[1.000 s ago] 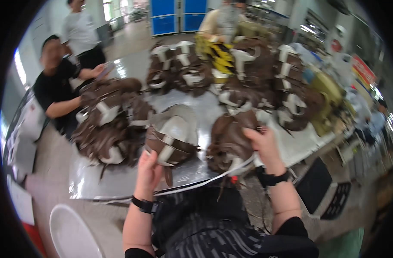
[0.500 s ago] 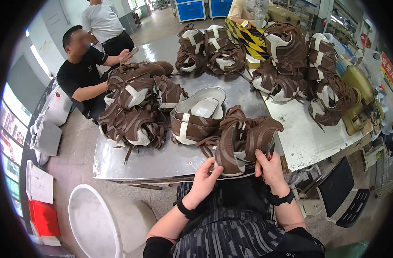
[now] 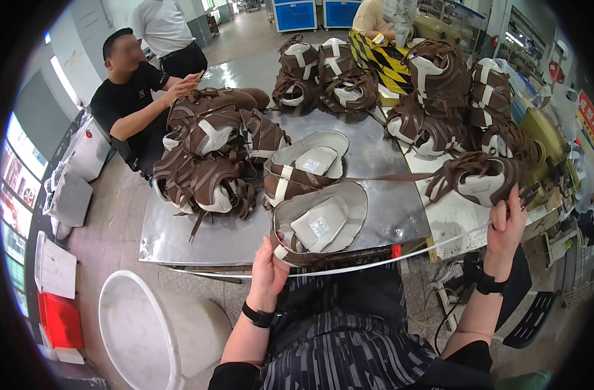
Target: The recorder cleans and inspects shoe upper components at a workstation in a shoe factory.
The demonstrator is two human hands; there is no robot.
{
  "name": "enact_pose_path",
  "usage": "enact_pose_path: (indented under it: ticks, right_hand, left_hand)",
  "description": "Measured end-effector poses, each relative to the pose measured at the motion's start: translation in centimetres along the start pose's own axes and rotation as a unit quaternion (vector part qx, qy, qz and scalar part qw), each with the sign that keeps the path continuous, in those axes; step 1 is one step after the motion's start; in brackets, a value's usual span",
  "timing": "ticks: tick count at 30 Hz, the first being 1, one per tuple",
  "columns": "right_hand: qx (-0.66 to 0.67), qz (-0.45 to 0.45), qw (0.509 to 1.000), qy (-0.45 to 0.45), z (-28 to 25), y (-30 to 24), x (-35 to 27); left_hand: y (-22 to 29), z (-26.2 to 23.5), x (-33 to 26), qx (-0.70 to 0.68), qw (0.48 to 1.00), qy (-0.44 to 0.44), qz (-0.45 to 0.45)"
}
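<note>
My left hand (image 3: 269,265) is closed on the heel edge of a brown shoe upper (image 3: 285,246), its pale lining and white label turned up toward me. Off to the right, my right hand (image 3: 507,224) grips a second brown shoe upper (image 3: 482,182) by its edge, above the white tabletop. A dark pointed tool (image 3: 536,194) sticks out by the right fingers; its kind is hard to make out. One brown lace (image 3: 391,177) stretches between the right-hand upper and the uppers on the left. Just behind the left-hand upper lies another brown upper (image 3: 282,183).
Stacked brown uppers (image 3: 212,136) stand left on the metal table (image 3: 180,244), more (image 3: 329,75) at the back and right. A white cord (image 3: 375,265) curves along the front edge. Below left is a white tub (image 3: 170,338). A seated person (image 3: 131,97) is across the left side.
The two brown uppers held together in front of me are now apart: my right hand has carried one far right, and the left hand holds the other, opening upward, further left.
</note>
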State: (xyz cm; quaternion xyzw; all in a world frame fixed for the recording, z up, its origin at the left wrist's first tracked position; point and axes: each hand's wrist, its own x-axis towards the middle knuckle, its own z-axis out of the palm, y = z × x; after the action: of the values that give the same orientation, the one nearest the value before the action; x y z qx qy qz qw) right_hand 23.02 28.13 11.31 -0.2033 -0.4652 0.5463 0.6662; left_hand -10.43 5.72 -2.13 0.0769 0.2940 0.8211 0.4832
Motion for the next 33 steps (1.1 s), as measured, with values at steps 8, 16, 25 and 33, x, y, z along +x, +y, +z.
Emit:
enact_pose_path:
  ticks: [8, 16, 25, 33]
  right_hand:
    - [0.087, 0.088, 0.992, 0.021, 1.6, 0.0, -0.6]
    - [0.195, 0.191, 0.962, -0.017, 3.8, -0.6, -0.7]
    - [0.109, 0.284, 0.945, -0.12, 10.0, -0.6, -4.4]
    - [-0.057, 0.295, 0.941, -0.158, 7.1, 3.4, -2.8]
  left_hand:
    - [1.1, -0.1, 0.7, 0.066, 0.998, 0.012, 0.004]
    - [1.9, 5.7, -0.4, 0.414, 0.832, 0.106, 0.353]
    - [-4.3, 12.9, -1.3, 0.464, 0.839, -0.252, 0.133]
    - [-7.1, 11.4, 5.1, 0.437, 0.895, -0.082, -0.035]
